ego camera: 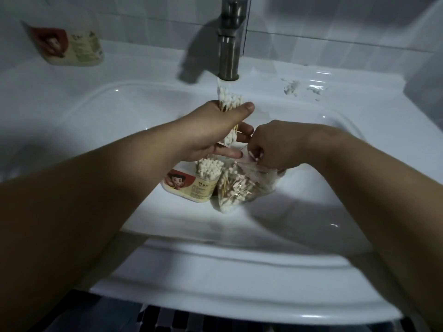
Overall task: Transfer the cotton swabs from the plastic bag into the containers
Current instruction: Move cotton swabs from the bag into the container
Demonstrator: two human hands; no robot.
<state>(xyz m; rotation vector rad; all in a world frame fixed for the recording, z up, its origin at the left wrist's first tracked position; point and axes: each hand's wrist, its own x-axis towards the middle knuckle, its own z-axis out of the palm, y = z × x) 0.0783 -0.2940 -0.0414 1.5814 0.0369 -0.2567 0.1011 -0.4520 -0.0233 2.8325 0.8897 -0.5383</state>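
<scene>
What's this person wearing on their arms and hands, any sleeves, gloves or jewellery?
Nothing. The left hand and right hand are ungloved, with no rings or watch showing. The left forearm and right forearm are bare to the frame's edge, with no sleeve in view.

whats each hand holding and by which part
The left hand holds a bundle of cotton swabs, grip around its middle; the right hand pinches the plastic bag, grip at its top edge.

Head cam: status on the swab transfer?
Left hand grips a swab bundle above the open container, already part-filled. Right hand pinches the bag mouth; many swabs left inside. Faucet close behind the bundle.
</scene>
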